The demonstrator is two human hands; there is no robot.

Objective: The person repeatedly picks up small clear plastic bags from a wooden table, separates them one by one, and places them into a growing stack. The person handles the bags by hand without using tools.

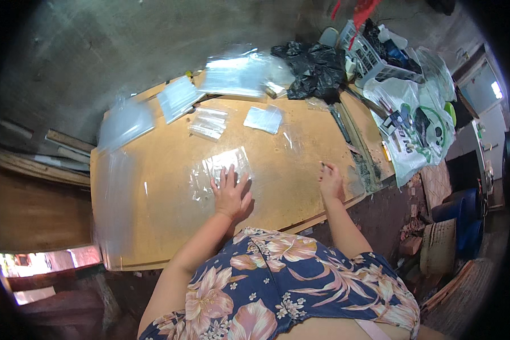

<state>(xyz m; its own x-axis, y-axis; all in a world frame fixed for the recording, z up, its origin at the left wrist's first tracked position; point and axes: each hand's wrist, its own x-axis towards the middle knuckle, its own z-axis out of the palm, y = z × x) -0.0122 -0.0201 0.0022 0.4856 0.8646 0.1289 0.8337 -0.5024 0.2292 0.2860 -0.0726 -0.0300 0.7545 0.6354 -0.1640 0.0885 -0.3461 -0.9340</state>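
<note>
My left hand (230,191) lies with its fingers spread on a clear plastic bag (230,159), pressing it against the yellowish wooden table (170,226). To the right, my right hand (330,182) is held near the table's right side with its fingers curled together. A small, thin, dark tip shows at its fingertips, too small to name. Beyond the left hand lie a few loose clear bags (209,122) and a small whitish stack of plastic (263,119). A faint clear plastic piece (292,139) rests between the hands, farther back.
Stacks of clear plastic bags (124,123) line the table's far edge, beside a crumpled black bag (317,71). At the far right stand a grey crate (368,59) and a white plastic bag with tools (405,147). A long clear sheet (114,204) covers the left side.
</note>
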